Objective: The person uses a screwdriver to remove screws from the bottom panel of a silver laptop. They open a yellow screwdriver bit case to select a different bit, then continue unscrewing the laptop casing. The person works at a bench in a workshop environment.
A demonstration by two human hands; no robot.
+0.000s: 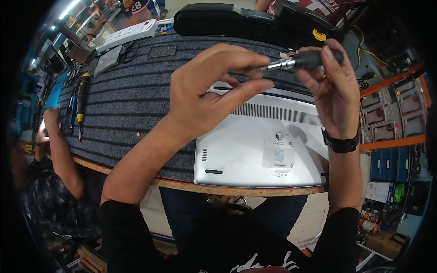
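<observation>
My right hand [334,84] is closed round the dark handle of a screwdriver [287,63], whose shiny metal shaft points left. At the shaft's end are the fingers of my left hand [205,86], curled about the tip; its thumb lies a little below. Whether a small bit sits between those fingers is too fine to make out. Beneath both hands a silver laptop [241,145] lies bottom side up, with a long vent grille and a clear sticker on its base. My hands are raised above it, and the left one hides part of its far edge.
The laptop rests on a ribbed grey mat [136,100]. A yellow-and-black screwdriver [82,98] lies left, near another person's arm [66,154]. Behind are a white power strip [129,35], a small dark panel [163,51] and a long black case [223,20]. Orange-edged shelves [391,144] stand right.
</observation>
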